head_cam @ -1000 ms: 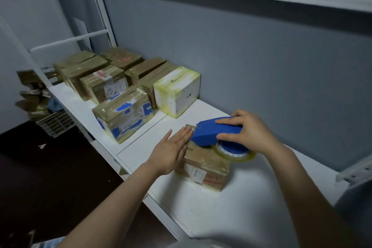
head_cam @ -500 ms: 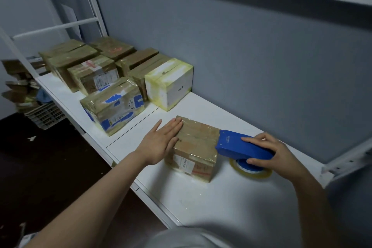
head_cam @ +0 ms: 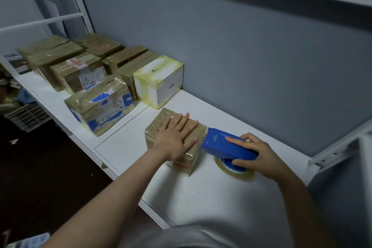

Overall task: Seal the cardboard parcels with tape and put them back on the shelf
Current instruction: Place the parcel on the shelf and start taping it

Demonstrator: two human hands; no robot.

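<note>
Left hand: fingers flat, pressing top of parcel.
Right hand: fingers curled round blue tape dispenser, its nose against the parcel's right edge.

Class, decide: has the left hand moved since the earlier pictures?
Yes. The left hand slid rightward from the parcel's left side onto its top, where it now lies flat.

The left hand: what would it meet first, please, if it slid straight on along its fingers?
Probably the grey wall, beyond the parcel under the left hand; depth is unclear.
</note>
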